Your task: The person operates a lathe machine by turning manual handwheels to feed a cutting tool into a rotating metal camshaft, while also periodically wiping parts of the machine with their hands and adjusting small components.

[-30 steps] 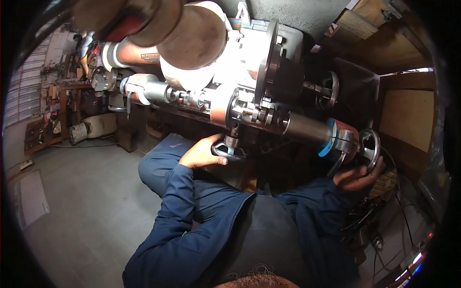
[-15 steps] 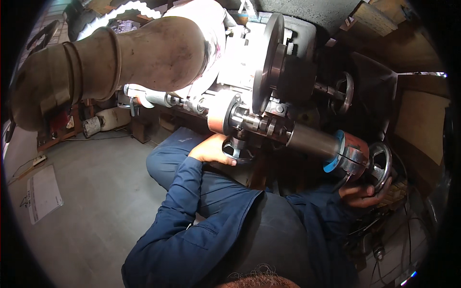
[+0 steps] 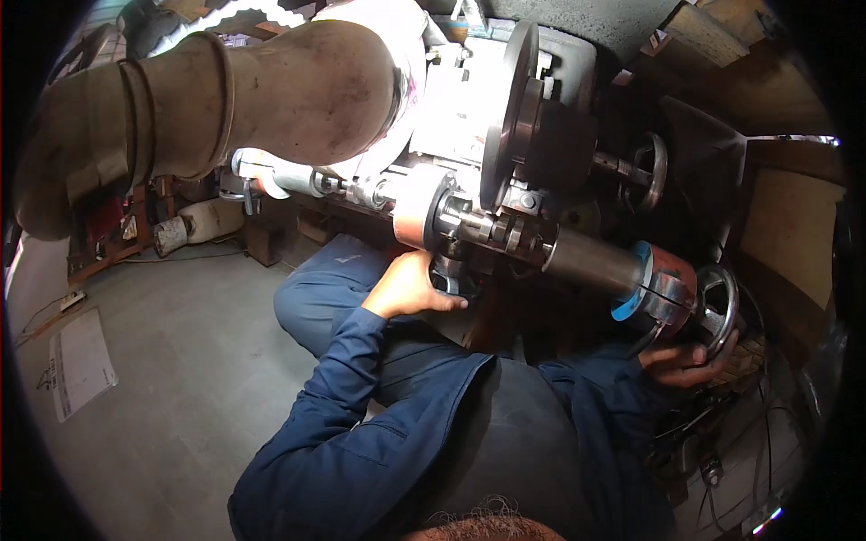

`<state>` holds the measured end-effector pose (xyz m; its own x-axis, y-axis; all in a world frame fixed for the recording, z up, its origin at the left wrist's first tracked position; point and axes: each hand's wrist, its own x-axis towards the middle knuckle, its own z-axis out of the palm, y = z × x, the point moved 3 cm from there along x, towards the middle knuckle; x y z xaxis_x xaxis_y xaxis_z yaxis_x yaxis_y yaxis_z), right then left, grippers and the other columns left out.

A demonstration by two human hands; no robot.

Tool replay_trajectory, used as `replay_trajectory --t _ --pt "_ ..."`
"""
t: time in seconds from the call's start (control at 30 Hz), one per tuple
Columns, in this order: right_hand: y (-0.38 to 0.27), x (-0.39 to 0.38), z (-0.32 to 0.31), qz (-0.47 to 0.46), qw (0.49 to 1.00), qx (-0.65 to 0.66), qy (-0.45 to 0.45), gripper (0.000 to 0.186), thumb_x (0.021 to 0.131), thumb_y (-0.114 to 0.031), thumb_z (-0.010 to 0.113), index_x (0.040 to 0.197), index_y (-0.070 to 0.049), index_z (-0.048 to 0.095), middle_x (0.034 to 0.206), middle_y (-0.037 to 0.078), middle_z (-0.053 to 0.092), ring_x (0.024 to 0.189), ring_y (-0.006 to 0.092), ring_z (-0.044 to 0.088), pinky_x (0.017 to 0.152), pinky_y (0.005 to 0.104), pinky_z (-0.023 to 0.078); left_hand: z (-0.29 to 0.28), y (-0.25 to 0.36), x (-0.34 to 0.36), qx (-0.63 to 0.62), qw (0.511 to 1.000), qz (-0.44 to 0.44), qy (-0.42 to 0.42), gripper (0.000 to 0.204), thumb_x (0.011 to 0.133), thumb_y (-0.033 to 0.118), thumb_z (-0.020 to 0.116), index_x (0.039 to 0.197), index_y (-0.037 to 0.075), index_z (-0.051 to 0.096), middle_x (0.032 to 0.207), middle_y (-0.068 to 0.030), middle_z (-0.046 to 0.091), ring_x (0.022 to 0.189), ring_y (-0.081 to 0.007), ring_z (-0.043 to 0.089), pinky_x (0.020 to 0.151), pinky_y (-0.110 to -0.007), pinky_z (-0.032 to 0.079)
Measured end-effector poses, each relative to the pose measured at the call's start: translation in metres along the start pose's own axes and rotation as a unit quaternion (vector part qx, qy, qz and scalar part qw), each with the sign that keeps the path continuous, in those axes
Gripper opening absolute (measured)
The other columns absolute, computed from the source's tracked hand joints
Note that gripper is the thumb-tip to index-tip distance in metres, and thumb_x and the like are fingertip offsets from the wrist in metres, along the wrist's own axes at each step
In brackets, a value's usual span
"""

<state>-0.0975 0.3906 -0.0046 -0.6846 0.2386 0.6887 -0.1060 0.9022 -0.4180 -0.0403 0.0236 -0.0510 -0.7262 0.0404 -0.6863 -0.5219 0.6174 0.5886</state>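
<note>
My left hand (image 3: 403, 287) is closed on a small dark handwheel (image 3: 454, 281) below an orange-sided metal collar (image 3: 414, 212). Its thumb lies across the wheel, and the other fingers are mostly hidden. At the right end of the machine, my right hand (image 3: 687, 365) grips the lower rim of a bigger metal handwheel (image 3: 732, 298). Between the hands runs a shiny stepped shaft (image 3: 494, 231), leading into a grey cylinder (image 3: 591, 262). A split orange clamp (image 3: 671, 281) with blue edging sits beside the right handwheel. Behind the shaft, a large dark disc (image 3: 507, 126) stands upright.
A thick tan duct (image 3: 298, 95) crosses the upper left. Another handwheel (image 3: 656, 173) stands behind the cylinder. On the floor lie a pale canister (image 3: 213, 222) and a white sheet (image 3: 83, 362); tools and cables (image 3: 708, 469) clutter the lower right.
My left hand has shifted right and around the small handwheel, its thumb now covering more of it. The right hand stays at its wheel's lower rim, with little visible movement.
</note>
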Motion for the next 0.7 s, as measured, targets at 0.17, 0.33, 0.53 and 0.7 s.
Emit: replay_trajectory --t 0.17,0.33,0.53,0.7 --pt "-0.003 0.005 0.0 -0.024 0.999 -0.019 0.021 0.053 0.106 -0.032 0.029 0.126 0.013 0.048 0.117 0.026 0.058 0.1 0.0282 0.064 0.082 0.0353 0.054 0.007 0.0 -0.002 0.06 0.997 -0.024 0.037 0.085 0.057 0.031 0.088 0.126 -0.005 0.052 0.116 -0.0244 0.064 0.111 -0.0363 0.062 0.098 -0.039 0.046" --pt "-0.009 0.009 -0.001 -0.027 0.999 -0.013 0.024 0.052 0.105 -0.03 0.029 0.124 0.013 0.05 0.113 0.026 0.06 0.097 0.0273 0.064 0.081 0.0351 0.054 0.01 -0.009 -0.001 0.075 0.988 0.052 0.127 0.071 0.06 0.048 0.087 0.105 -0.003 0.064 0.098 -0.0227 0.069 0.095 -0.0365 0.068 0.087 -0.041 0.052" --pt "-0.021 0.032 -0.001 -0.049 0.998 0.034 -0.027 0.045 0.105 -0.023 0.032 0.121 0.012 0.055 0.107 0.022 0.064 0.091 0.0286 0.066 0.08 0.0362 0.052 0.011 -0.018 -0.001 0.074 0.985 0.049 0.148 0.07 0.061 0.048 0.086 0.105 -0.002 0.064 0.1 -0.0223 0.069 0.095 -0.037 0.067 0.087 -0.042 0.052" --pt "-0.035 0.047 -0.005 -0.108 0.992 -0.036 -0.045 0.043 0.105 -0.021 0.032 0.117 0.011 0.058 0.103 0.021 0.066 0.09 0.0324 0.066 0.08 0.04 0.051 0.011 -0.015 0.003 0.065 0.987 0.064 0.133 0.067 0.061 0.046 0.085 0.105 0.0 0.065 0.1 -0.0219 0.069 0.095 -0.0383 0.067 0.087 -0.043 0.052"
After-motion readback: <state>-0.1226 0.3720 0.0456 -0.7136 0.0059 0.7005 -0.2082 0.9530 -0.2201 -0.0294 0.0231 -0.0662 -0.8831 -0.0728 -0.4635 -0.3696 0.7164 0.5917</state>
